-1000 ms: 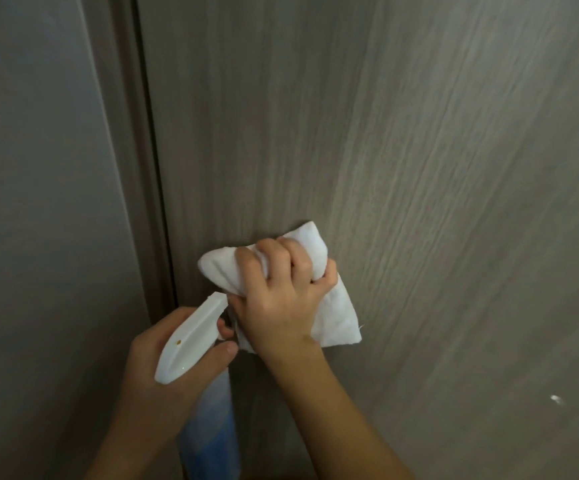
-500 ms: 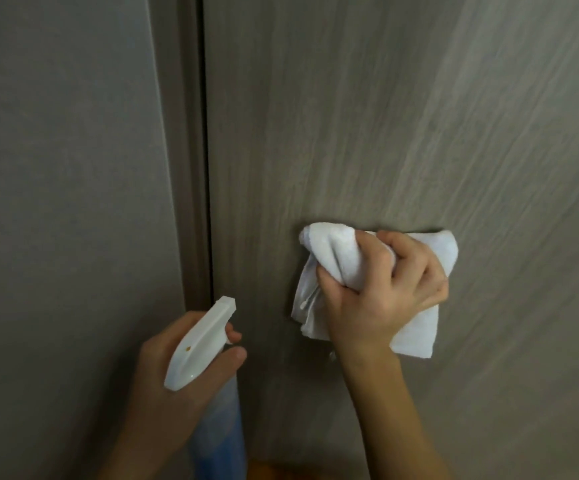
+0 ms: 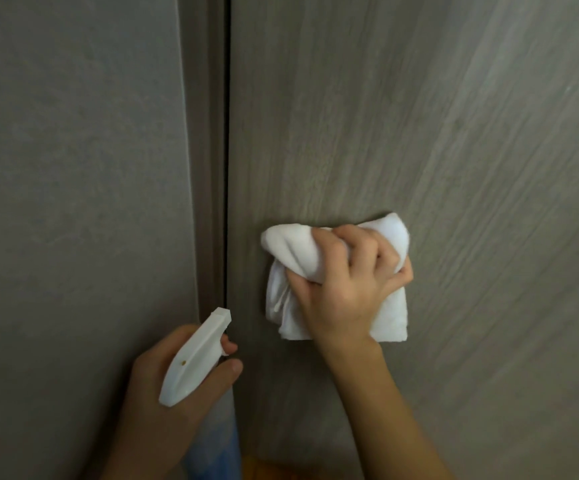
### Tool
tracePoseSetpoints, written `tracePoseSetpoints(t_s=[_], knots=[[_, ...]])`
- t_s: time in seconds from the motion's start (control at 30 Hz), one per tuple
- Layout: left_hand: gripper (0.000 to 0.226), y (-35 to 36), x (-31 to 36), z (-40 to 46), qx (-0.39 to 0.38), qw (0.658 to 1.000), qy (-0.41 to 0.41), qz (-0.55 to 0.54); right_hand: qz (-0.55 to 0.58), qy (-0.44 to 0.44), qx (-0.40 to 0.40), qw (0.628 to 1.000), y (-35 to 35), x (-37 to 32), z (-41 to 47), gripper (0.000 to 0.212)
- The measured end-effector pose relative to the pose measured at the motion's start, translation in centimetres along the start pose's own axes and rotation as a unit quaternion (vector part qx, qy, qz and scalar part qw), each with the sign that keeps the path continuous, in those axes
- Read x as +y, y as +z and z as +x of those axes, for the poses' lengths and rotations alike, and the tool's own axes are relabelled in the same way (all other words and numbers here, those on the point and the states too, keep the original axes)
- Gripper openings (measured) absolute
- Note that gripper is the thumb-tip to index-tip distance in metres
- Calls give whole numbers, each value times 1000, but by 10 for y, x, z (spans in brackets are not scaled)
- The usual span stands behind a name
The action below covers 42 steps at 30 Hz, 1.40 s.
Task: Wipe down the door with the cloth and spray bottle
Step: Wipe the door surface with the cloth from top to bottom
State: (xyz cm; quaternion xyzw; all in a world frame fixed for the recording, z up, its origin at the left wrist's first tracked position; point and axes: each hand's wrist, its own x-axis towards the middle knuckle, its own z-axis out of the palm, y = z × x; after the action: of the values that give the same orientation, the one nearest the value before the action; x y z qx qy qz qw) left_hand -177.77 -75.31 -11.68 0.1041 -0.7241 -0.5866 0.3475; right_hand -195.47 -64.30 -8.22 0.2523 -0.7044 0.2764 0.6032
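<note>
One door (image 3: 419, 133), grey-brown wood-grain finish, upright, filling the middle and right of the view; grain running vertically, paler sheen toward the right side. One door frame (image 3: 208, 168), same tone, a narrow vertical strip just left of the door, a dark gap between the two. One wall (image 3: 73, 168), plain matte grey, occupying the left of the view beside the frame. One small patch of orange-brown floor (image 3: 264, 471) showing at the bottom edge below the door.

One cloth (image 3: 295, 251), white, bunched and folded, pressed flat against the door face in its lower middle part, right of the gap. One spray bottle (image 3: 192, 358), white trigger head with nozzle pointing up toward the frame gap, translucent blue body below; held low, in front of the frame's foot, apart from the cloth.

Two hands: right hand (image 3: 347, 285) over the cloth, fingers (image 3: 367, 247) clenched round its upper folds and pressing it to the door; left hand (image 3: 156, 382) wrapped round the bottle's neck, thumb lying across the front beneath the head, fingertips at the trigger.
</note>
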Motion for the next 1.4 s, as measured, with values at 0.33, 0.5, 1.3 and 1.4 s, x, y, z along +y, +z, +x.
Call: tracePoseSetpoints(t_s=[0.33, 0.5, 1.3, 1.4], knots=[[30, 41, -4, 7, -31, 999, -3, -36, -66, 75, 40, 994, -44, 73, 15, 58], [29, 57, -19, 5, -40, 998, -2, -37, -58, 74, 46, 995, -39, 67, 15, 69], [30, 103, -77, -11, -103, 995, -4, 18, -80, 52, 75, 993, -55, 122, -23, 50], [26, 116, -89, -19, -116, 993, -9, 8, -79, 47, 83, 992, -54, 122, -15, 49]])
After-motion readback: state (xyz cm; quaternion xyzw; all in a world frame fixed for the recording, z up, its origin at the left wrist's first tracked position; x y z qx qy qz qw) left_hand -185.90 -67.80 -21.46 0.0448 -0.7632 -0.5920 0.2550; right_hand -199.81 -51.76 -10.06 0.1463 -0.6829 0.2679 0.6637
